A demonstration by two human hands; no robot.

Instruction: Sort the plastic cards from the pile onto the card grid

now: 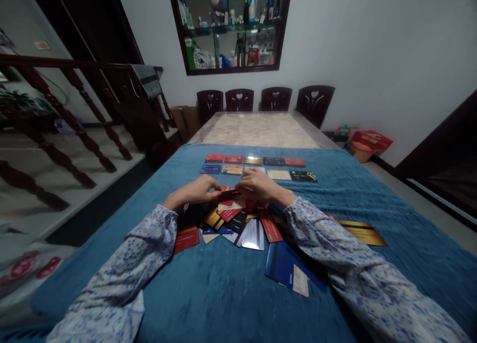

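Observation:
Between my two hands a card (pixel 228 192) is held nearly edge-on, low above a loose heap of plastic cards. My left hand (pixel 199 190) pinches its left end, and my right hand (pixel 257 185) grips the right end with bent fingers. Under and in front of them lie overlapping cards: a red card (pixel 271 227), a silver card (pixel 253 234), a gold card (pixel 213 217) and a black card (pixel 236 222). Beside my left sleeve is another red card (pixel 187 239). A blue card (pixel 281 263) lies nearer me, partly hidden by my right forearm.
Beyond my hands, card stacks stand in two rows, among them a gold stack (pixel 253 160) and a black stack (pixel 303 176). A blue cloth (pixel 208 288) covers the near table (pixel 257 127). Several chairs (pixel 239 100) line the far end. A gold card (pixel 363 232) lies right.

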